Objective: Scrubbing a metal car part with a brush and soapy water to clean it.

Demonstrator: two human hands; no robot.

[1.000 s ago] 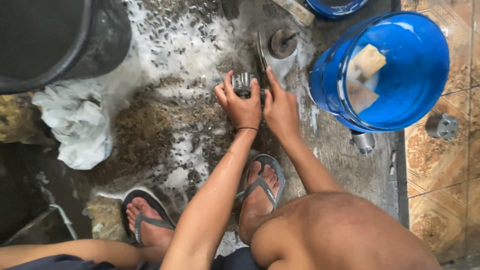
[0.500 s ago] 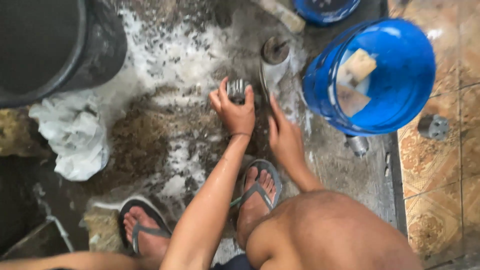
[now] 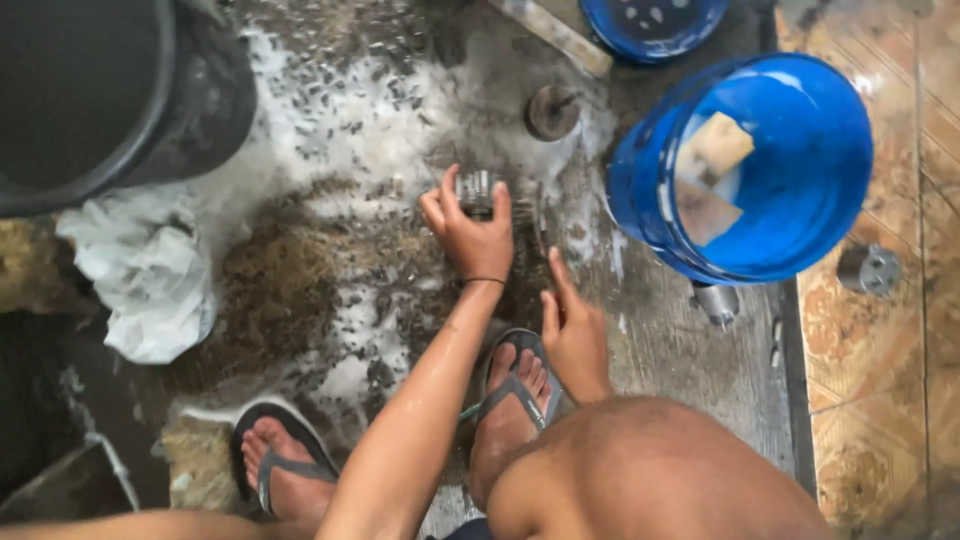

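The left hand (image 3: 472, 232) has its fingers clamped on a small metal cylinder (image 3: 477, 190), its axis roughly upright, on the wet, soapy floor (image 3: 330, 150). The right hand (image 3: 573, 330) hovers near it, fingers apart, holding nothing. A blue bucket (image 3: 800, 190) stands close to the right, a round metal disc (image 3: 552, 111) beyond.

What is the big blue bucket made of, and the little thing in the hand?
The blue bucket looks like smooth, glossy plastic: even colour and soft shine. The small round part in the left hand looks like grey metal with glints, though soapy foam blurs it.
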